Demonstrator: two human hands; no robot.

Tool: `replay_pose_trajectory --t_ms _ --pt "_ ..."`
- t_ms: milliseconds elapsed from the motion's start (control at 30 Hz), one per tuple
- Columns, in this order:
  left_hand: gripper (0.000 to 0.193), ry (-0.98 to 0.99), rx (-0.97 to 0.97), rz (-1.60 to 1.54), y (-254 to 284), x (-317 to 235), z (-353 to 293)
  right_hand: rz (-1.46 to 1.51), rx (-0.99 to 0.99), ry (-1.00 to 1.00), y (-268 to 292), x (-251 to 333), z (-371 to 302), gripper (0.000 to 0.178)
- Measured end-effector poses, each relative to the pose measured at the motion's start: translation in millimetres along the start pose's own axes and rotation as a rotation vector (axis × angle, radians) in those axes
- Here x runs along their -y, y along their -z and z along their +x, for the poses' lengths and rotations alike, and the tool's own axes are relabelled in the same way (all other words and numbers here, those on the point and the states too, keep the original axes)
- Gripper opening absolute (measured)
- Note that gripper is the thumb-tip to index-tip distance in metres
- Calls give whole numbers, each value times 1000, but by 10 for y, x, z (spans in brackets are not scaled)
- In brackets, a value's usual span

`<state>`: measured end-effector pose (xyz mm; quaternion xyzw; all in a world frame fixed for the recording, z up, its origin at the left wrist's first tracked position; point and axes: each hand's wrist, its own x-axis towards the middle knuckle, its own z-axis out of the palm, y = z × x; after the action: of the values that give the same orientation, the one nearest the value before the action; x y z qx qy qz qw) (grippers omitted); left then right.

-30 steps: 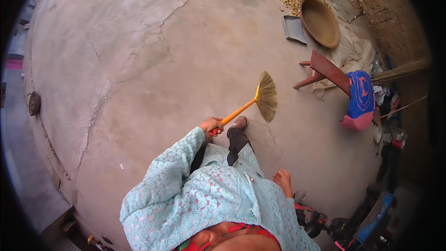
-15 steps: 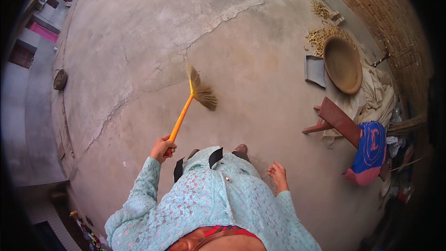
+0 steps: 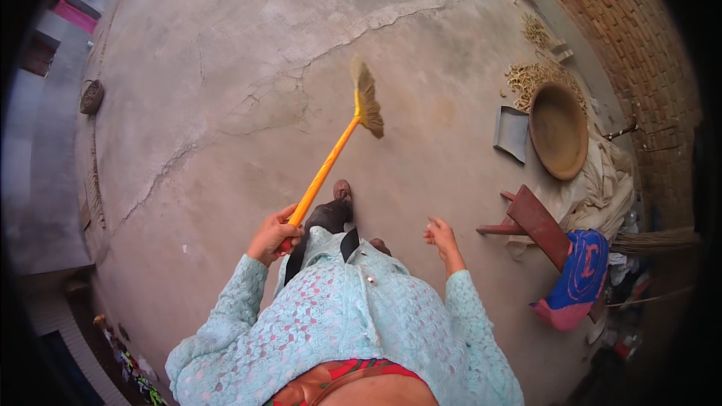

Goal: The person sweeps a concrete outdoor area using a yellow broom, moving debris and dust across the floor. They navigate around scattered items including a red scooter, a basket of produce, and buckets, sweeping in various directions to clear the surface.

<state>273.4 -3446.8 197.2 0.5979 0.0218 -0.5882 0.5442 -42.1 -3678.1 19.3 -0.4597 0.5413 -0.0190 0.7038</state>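
Observation:
My left hand (image 3: 275,236) is closed round the red end of a broom's orange handle (image 3: 326,173). The broom slants away from me, and its fan-shaped straw head (image 3: 366,98) is beyond my feet over the concrete; whether the bristles touch the ground I cannot tell. Out to the right of my body, my right hand (image 3: 441,240) holds nothing, its fingers loosely bent and a little apart. A grey dustpan (image 3: 512,134) lies farther off to the right, apart from both hands.
Beside the dustpan stands a large brown basin (image 3: 559,131), with a yellowish heap (image 3: 547,79) behind it. Nearer are a reddish wooden stool (image 3: 540,224), a blue and pink cloth (image 3: 576,278) and pale sheeting (image 3: 600,194). A brick wall (image 3: 632,45) runs along the right; a basket (image 3: 92,97) stands far left.
The broom head has swung to the right and farther from me, my left hand still gripping the handle. One foot has stepped forward. My right hand has risen slightly.

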Motion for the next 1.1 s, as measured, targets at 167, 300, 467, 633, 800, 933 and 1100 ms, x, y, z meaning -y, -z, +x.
replay_pose_trajectory --t_ms 167,300,467,633,800,933,1100 --pt "62 151 284 40 -8 -96 1007 -38 -72 84 -69 1003 133 42" --pt "59 254 365 67 -129 -125 1841 -91 -222 -17 119 1412 -1 41" --pt "55 367 302 5 -248 -302 2579 47 -413 -163 352 1177 -141 39" --pt "56 364 126 -146 -44 -622 2584 229 -315 -282 273 952 56 40" --pt "63 234 -198 -32 108 -1108 1956 130 -63 -369 288 935 687 40" --pt "62 120 -317 151 -53 -1323 1656 223 -119 -311 455 1374 1115 41" --pt "65 -7 -385 195 -342 -1448 1715 248 -167 -223 861 1500 1211 39"
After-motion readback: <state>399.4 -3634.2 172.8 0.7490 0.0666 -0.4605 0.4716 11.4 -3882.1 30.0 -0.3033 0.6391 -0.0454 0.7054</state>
